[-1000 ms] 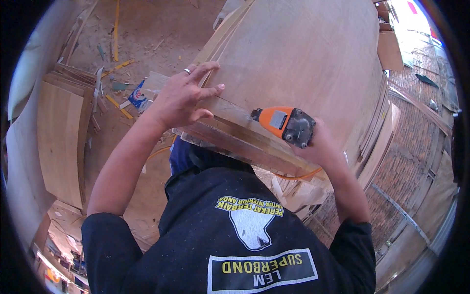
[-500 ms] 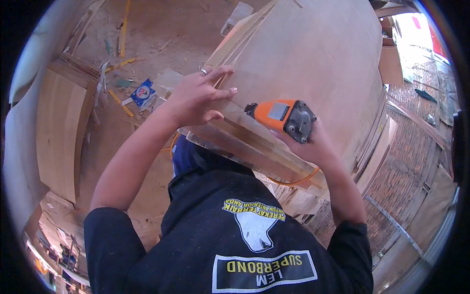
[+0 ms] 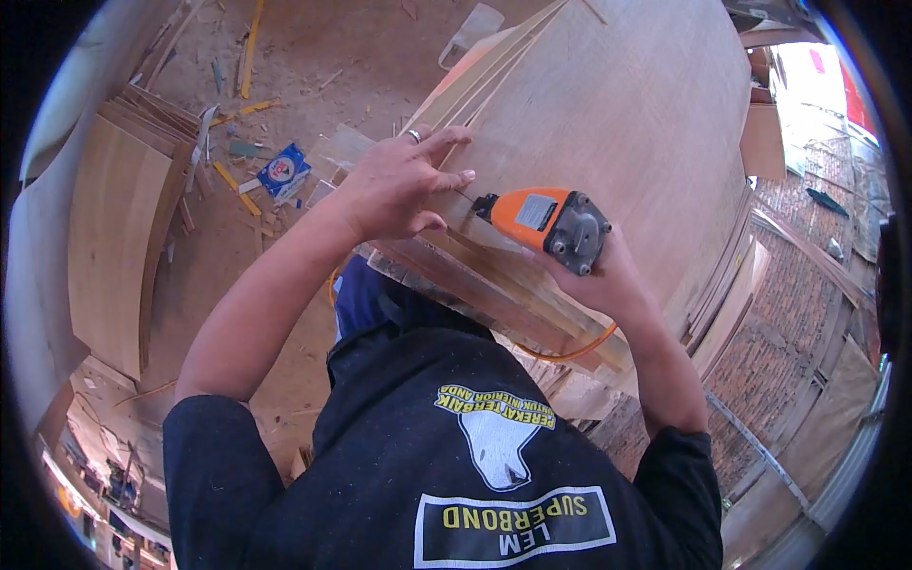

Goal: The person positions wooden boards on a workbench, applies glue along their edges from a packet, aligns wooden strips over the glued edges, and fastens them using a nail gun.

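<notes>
My right hand [image 3: 600, 280] is wrapped round an orange and black air nail gun [image 3: 534, 217]. The gun's dark nose points left, low over a large pale plywood panel [image 3: 608, 123]. My left hand [image 3: 404, 185] rests at the panel's near left corner, its fingers spread and thumb apart, beside thin wooden strips [image 3: 480, 81] along the edge. A small gap separates its fingertips from the gun's nose. Whether the nose touches the wood, I cannot tell. The gun's grip is hidden behind its body and my hand.
An orange air hose [image 3: 570, 355] loops below the panel's near edge. Curved wooden panels [image 3: 119, 247] stand stacked at the left. Wood scraps, yellow strips and a blue packet [image 3: 283, 171] litter the floor. A brick surface [image 3: 769, 323] lies to the right.
The fingertips of my left hand and the nail gun's nose are slightly closer together. The view has shifted a little; both hands keep nearly the same pose.
</notes>
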Action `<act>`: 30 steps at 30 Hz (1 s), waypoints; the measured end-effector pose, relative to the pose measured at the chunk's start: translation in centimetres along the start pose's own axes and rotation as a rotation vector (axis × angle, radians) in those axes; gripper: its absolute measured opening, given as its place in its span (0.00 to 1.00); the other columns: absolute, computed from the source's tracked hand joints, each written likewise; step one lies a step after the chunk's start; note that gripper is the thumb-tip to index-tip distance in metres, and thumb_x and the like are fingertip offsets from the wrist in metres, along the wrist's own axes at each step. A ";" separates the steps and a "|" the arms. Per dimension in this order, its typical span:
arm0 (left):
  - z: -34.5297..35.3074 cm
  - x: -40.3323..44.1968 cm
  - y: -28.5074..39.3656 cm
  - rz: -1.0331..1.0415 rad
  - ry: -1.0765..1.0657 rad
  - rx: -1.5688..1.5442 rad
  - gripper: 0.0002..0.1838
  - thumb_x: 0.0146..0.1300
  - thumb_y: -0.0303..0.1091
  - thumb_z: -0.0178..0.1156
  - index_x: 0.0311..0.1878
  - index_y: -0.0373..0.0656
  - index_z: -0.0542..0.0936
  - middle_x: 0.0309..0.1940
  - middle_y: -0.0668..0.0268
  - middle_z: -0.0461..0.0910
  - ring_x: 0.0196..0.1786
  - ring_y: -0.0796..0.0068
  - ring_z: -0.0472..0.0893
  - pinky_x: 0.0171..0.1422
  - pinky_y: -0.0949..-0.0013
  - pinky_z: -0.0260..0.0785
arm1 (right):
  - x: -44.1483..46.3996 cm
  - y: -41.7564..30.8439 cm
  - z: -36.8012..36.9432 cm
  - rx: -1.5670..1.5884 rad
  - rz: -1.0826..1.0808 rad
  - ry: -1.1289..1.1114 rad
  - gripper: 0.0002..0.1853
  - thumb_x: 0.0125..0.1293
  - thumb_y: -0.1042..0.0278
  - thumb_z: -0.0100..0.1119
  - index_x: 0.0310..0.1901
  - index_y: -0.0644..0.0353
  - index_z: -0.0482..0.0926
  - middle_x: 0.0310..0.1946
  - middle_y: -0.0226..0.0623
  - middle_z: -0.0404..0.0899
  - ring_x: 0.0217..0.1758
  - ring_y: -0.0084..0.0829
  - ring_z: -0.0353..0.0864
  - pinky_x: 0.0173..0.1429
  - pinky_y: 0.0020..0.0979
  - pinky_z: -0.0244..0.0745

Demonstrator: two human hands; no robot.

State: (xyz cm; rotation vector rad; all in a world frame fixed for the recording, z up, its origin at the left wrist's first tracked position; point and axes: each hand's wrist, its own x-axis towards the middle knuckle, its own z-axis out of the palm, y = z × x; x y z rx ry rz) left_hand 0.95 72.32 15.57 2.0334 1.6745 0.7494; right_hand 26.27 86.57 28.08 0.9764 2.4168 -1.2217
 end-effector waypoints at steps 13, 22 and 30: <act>-0.3 0.2 0.1 -0.057 -0.078 -0.073 0.38 0.41 0.40 0.85 0.62 0.57 0.86 0.76 0.61 0.67 0.69 0.50 0.77 0.71 0.52 0.74 | 0.5 1.8 0.7 0.000 0.033 0.077 0.17 0.49 0.63 0.78 0.38 0.63 0.85 0.27 0.46 0.85 0.33 0.47 0.86 0.39 0.42 0.80; -1.3 -0.3 0.4 -0.031 -0.099 0.017 0.40 0.44 0.56 0.82 0.66 0.64 0.85 0.79 0.60 0.66 0.73 0.49 0.75 0.77 0.43 0.65 | -8.6 1.4 -0.7 0.240 0.302 0.022 0.26 0.64 0.58 0.77 0.59 0.63 0.83 0.36 0.31 0.85 0.38 0.24 0.79 0.47 0.33 0.78; -1.1 3.5 5.8 -0.039 0.136 0.138 0.48 0.48 0.62 0.81 0.72 0.51 0.81 0.80 0.52 0.67 0.81 0.49 0.65 0.83 0.44 0.55 | -26.4 12.2 1.8 0.676 0.387 0.525 0.27 0.71 0.66 0.69 0.69 0.62 0.73 0.41 0.26 0.75 0.43 0.20 0.73 0.51 0.29 0.74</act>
